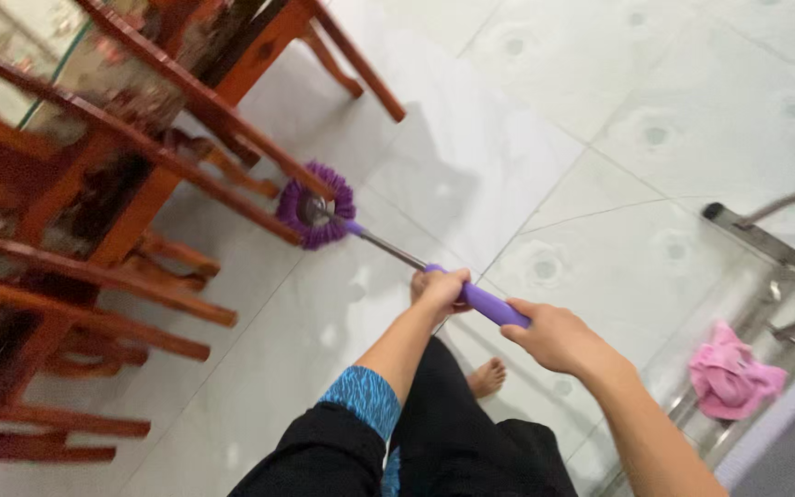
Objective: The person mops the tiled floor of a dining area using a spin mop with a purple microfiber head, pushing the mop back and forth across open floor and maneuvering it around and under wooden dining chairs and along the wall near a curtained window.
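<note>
I hold a mop by its purple handle grip [487, 301]. My left hand [438, 291] is wrapped around the front of the grip, and my right hand [556, 337] grips its rear end. The metal shaft [386, 248] runs forward and left to a round purple mop head [315, 206]. The mop head rests on the white tiled floor [508, 138] at the feet of a wooden chair [167, 138]. My bare foot [488, 376] shows below my hands.
Several red-brown wooden chairs and a table fill the left side. A pink cloth [731, 373] lies on the floor at right beside a metal frame [770, 248]. White tiles stretch across the top right.
</note>
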